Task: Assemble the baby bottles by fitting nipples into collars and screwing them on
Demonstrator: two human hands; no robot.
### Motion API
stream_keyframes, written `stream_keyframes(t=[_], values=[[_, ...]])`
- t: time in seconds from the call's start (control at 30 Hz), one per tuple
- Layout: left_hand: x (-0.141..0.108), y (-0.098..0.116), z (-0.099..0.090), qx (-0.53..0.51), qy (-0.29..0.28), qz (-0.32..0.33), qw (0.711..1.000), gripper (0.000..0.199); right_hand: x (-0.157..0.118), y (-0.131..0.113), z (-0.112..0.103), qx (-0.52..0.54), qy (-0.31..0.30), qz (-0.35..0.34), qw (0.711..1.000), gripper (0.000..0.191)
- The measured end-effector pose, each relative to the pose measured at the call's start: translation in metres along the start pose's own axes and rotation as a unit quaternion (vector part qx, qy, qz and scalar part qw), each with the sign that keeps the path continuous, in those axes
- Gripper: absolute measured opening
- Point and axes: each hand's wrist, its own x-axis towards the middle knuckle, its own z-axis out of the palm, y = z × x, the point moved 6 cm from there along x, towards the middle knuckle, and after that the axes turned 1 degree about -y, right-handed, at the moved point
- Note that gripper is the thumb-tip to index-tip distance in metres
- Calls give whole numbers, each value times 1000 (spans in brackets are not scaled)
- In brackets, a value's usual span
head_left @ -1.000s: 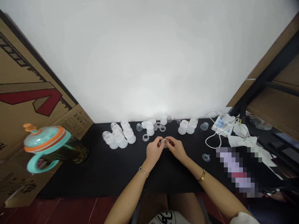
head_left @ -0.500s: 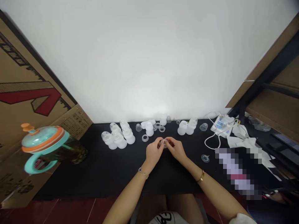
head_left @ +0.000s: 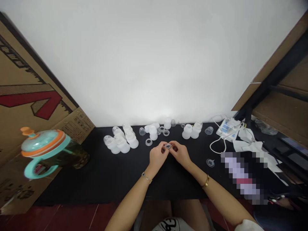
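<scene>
My left hand (head_left: 158,156) and my right hand (head_left: 181,154) meet over the middle of the black table, fingers closed on opposite sides of a small translucent bottle ring (head_left: 167,146). Whether a nipple sits inside that ring is too small to tell. Just beyond my left hand lies another bottle ring (head_left: 149,142), flat on the table. Behind it stands an open white baby bottle (head_left: 153,133), with more rings (head_left: 166,132) beside it. To the right of my right hand rests a clear silicone nipple (head_left: 210,163).
Several capped white bottles (head_left: 123,143) stand at the left. An open bottle (head_left: 187,132) and a capped one (head_left: 196,130) are right of centre, near a clear cap (head_left: 209,130). A big tumbler (head_left: 48,149) stands far left; a white power strip (head_left: 227,128) and papers lie right.
The ring between my fingers has tilted so that its round opening shows more clearly. Both hands stay nearly in place, and the whole view has shifted slightly.
</scene>
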Motion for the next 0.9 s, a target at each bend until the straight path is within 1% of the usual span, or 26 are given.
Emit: stream_keyframes(t=[0.2,0.37,0.53,0.9], values=[[0,-4,2,-10,-4,-17,1000,18,1,-1,0,-12,4,-9,1000,20],[1,-3,1,-12,4,-4,1000,19,1,-2,-1,-3,5,-10,1000,18],[0,-3,1,-8,7,8,1000,22,1,-2,-3,12,4,-9,1000,21],[0,-5,0,-13,20,18,1000,26,1,2,2,-21,-2,-31,999,22]])
